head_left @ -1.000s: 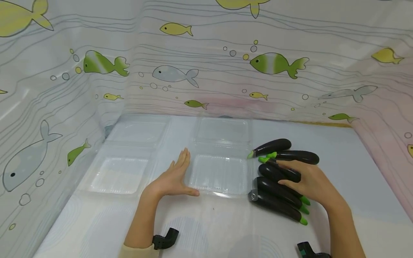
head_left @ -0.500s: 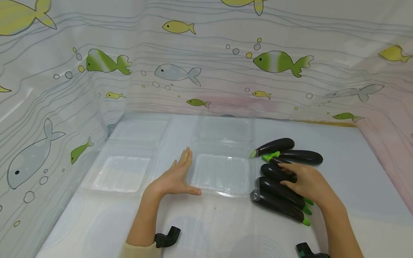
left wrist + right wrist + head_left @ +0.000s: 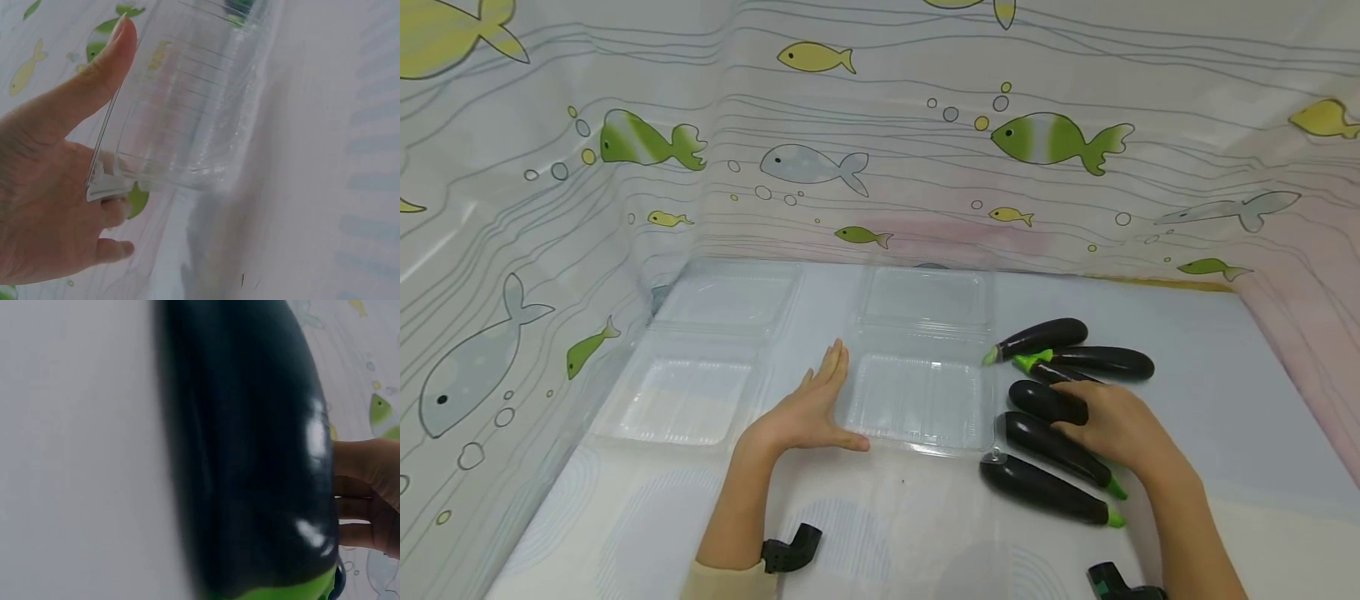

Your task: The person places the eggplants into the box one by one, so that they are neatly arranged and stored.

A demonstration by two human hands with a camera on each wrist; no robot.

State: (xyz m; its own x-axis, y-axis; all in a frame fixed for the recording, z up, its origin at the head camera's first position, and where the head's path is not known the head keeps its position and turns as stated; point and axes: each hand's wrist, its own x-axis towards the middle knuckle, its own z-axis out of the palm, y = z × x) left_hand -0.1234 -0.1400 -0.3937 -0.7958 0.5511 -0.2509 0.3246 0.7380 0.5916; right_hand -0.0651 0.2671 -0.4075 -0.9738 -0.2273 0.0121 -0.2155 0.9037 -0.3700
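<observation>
My left hand (image 3: 808, 417) is at the near-left corner of a clear plastic clamshell container (image 3: 917, 450), its fingers straight along the left side and the thumb reaching along the front. In the left wrist view the thumb (image 3: 94, 81) lies by the container's rim (image 3: 109, 187). My right hand (image 3: 1123, 425) grips one dark eggplant (image 3: 1037, 402) in the middle of a group on the right. A second eggplant (image 3: 1060, 450) and a third eggplant (image 3: 1045, 493) lie in front of it. A large eggplant (image 3: 250, 450) blocks much of the right wrist view, partly hiding the hand.
Another open clear container (image 3: 677, 404) lies to the left. Behind the gripped eggplant are several more, including a rear eggplant (image 3: 1045, 336) and an eggplant (image 3: 1105, 361) pointing right. A fish-patterned curtain (image 3: 910, 183) stands around the back and sides of the table.
The nearest eggplant has come apart from its neighbour, leaving a gap. My right hand has shifted slightly and closed in on the middle eggplant. The left hand stays put.
</observation>
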